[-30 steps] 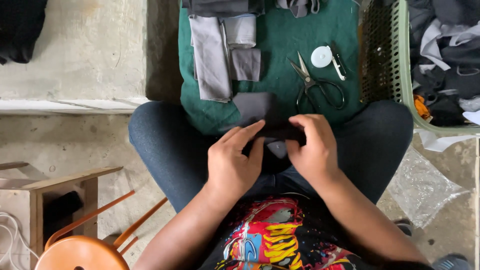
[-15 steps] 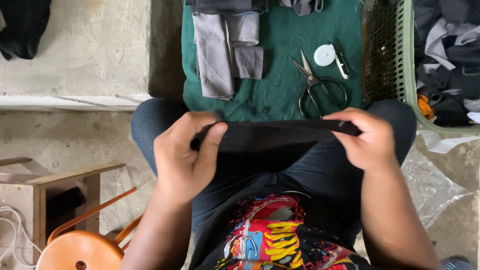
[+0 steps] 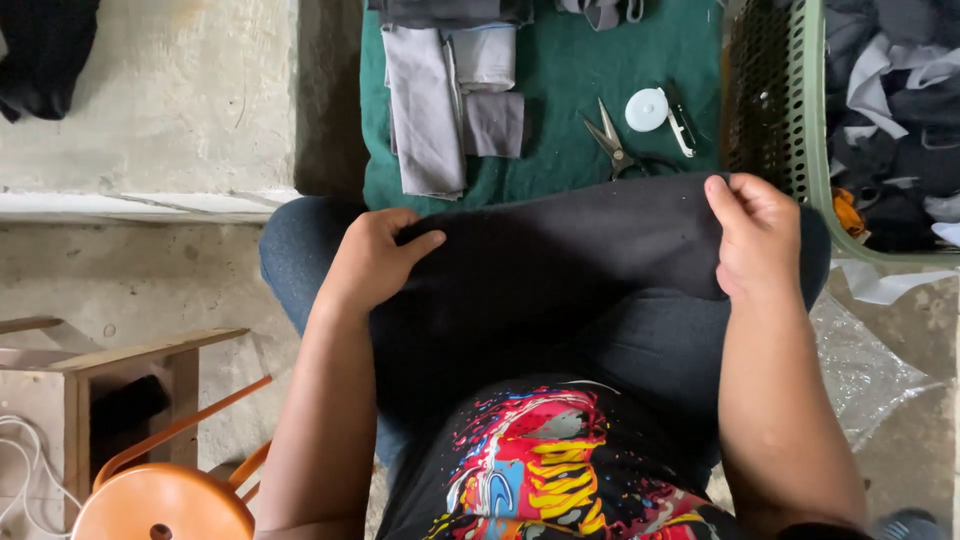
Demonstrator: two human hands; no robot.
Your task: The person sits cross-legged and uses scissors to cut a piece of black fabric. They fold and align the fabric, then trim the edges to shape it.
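A dark, nearly black piece of cloth is stretched flat across my lap. My left hand pinches its upper left corner. Its upper right corner is gripped by my right hand. The spread cloth covers my jeans and the handles of the scissors lying on the green mat in front of my knees.
Grey folded fabric pieces lie on the mat's left part. A round white tape and a small cutter lie by the scissors. A green mesh basket of dark clothes stands right. An orange stool and wooden frame sit lower left.
The cloth went from a small bundle between both hands to a wide sheet. My hands moved apart, left and right, and it now hides more of the scissors.
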